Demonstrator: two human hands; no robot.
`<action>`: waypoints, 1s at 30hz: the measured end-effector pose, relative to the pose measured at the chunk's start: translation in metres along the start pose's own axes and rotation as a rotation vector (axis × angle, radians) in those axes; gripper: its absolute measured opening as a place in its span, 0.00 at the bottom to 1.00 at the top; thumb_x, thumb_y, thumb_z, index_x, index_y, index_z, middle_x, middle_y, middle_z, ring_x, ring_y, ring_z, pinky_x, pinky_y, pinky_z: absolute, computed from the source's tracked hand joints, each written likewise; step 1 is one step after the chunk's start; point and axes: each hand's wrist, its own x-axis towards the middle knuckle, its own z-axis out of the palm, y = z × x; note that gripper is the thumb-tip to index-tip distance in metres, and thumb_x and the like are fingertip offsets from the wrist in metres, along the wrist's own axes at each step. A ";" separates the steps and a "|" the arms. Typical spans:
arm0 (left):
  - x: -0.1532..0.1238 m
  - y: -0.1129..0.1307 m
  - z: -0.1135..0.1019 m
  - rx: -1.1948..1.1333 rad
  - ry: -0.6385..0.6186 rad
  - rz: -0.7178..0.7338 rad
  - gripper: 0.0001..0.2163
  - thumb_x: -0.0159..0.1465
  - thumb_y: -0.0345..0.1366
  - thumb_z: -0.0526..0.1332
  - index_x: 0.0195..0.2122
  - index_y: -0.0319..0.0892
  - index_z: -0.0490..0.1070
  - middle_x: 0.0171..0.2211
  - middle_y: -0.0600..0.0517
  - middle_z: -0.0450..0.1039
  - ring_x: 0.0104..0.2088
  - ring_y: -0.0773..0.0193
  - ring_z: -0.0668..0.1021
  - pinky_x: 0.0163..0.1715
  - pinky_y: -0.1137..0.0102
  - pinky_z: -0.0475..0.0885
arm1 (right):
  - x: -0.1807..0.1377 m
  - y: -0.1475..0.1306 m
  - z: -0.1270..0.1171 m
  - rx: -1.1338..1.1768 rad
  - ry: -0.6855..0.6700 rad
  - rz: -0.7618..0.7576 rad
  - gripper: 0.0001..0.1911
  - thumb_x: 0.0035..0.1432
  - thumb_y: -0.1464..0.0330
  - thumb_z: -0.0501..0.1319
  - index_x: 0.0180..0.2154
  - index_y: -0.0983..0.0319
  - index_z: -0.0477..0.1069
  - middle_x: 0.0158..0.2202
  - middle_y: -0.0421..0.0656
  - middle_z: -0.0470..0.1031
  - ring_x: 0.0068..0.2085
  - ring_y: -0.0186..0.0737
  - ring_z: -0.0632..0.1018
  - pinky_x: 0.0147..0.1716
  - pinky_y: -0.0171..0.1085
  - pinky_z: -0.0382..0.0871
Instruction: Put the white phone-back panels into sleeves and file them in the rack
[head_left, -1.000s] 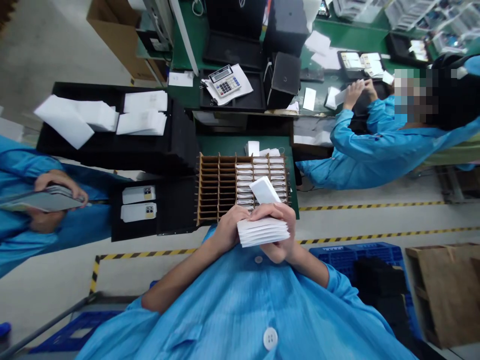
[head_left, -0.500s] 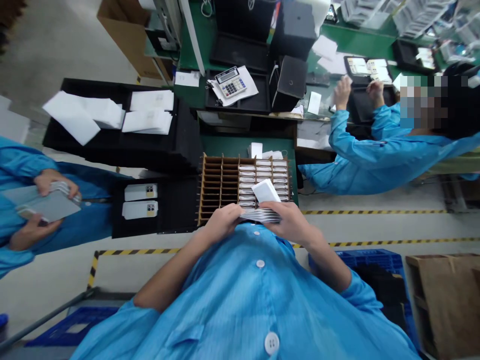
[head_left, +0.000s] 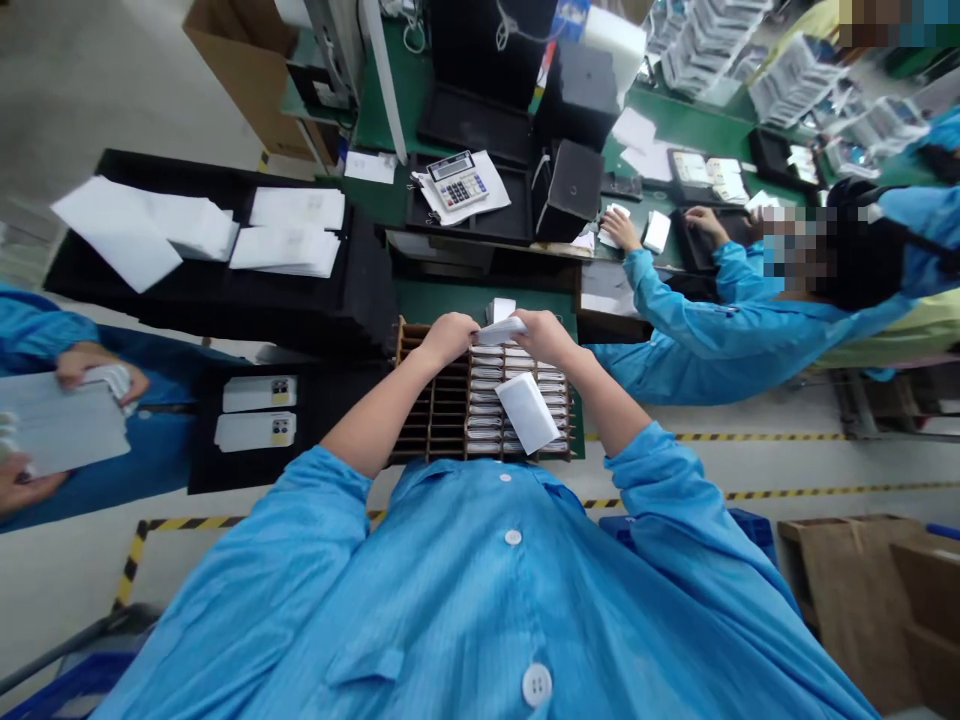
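Note:
My left hand [head_left: 452,338] and my right hand [head_left: 545,337] are both closed on the two ends of a thin bundle of white cards [head_left: 500,331]. They hold it above the far rows of a brown divider crate [head_left: 439,415]. Thin white pieces [head_left: 487,405] stand packed in the crate's middle and right columns, while slots show in the left columns. A white packet [head_left: 529,412] lies aslant on top of the filled rows, nearer my body. My fingertips hide part of the bundle's ends.
Beyond the crate lies a small white stack [head_left: 501,308]. A calculator [head_left: 459,185] rests on papers on the green bench. Black trays with white sheets [head_left: 289,245] and phone-like pieces [head_left: 259,430] stand left. Co-workers in blue sit at right and stand at left.
Both my hands have moved from the crate's near edge to its far rows, holding white cards throughout. The right co-worker's hand has moved to white pieces on the bench.

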 end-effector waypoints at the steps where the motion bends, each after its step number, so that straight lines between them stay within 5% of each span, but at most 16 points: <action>1: 0.009 -0.003 0.004 -0.015 -0.004 -0.007 0.13 0.67 0.32 0.59 0.41 0.41 0.86 0.43 0.42 0.84 0.45 0.51 0.81 0.47 0.62 0.71 | 0.007 0.004 0.000 -0.025 -0.014 0.009 0.13 0.65 0.71 0.64 0.50 0.63 0.79 0.46 0.50 0.85 0.47 0.51 0.81 0.45 0.39 0.67; 16: 0.024 -0.034 0.032 -0.177 0.031 -0.010 0.14 0.68 0.36 0.60 0.47 0.43 0.85 0.46 0.44 0.84 0.47 0.53 0.81 0.48 0.64 0.70 | 0.043 0.001 -0.011 -0.191 -0.136 -0.022 0.11 0.65 0.71 0.64 0.49 0.63 0.78 0.46 0.52 0.84 0.46 0.51 0.80 0.42 0.37 0.64; 23: 0.029 -0.029 0.047 -0.072 0.013 -0.023 0.10 0.68 0.36 0.62 0.37 0.40 0.84 0.45 0.39 0.80 0.51 0.48 0.76 0.43 0.61 0.70 | 0.040 -0.015 0.006 -0.315 -0.219 -0.019 0.12 0.68 0.73 0.60 0.51 0.62 0.75 0.49 0.54 0.83 0.46 0.52 0.81 0.41 0.38 0.64; 30: 0.031 -0.040 0.040 -0.121 -0.046 -0.062 0.08 0.66 0.36 0.66 0.41 0.41 0.83 0.44 0.43 0.80 0.44 0.53 0.78 0.41 0.65 0.68 | 0.057 -0.023 0.015 -0.316 -0.235 -0.046 0.13 0.67 0.75 0.60 0.52 0.62 0.74 0.50 0.54 0.83 0.48 0.52 0.80 0.42 0.38 0.65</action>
